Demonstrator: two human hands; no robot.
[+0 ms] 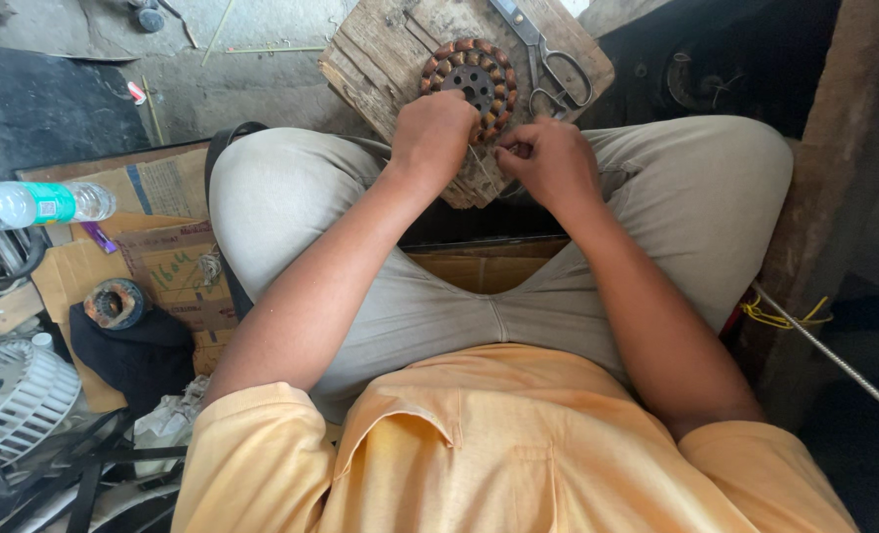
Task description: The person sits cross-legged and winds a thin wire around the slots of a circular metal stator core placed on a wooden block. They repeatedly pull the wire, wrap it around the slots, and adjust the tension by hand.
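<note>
Two hands meet over our lap as we sit cross-legged in grey trousers and an orange shirt. Our left hand (431, 135) is curled over the near edge of a round wound coil (471, 81), a copper-coloured ring about a dark perforated hub, gripping it. Our right hand (550, 160) is pinched shut just beside it on a thin wire (481, 168) that runs between the two hands. The coil lies on a worn wooden board (385, 49) just beyond our knuckles, and a pair of scissors (548, 54) rests on that board past the right hand. Well to the left of the left hand, flattened cardboard (158, 188) covers the ground, carrying a clear plastic bottle (30, 204), a second rusty coil (114, 304) on dark cloth, and a white fan guard (15, 390). Farther off beyond the board is bare grey concrete floor (252, 84).
</note>
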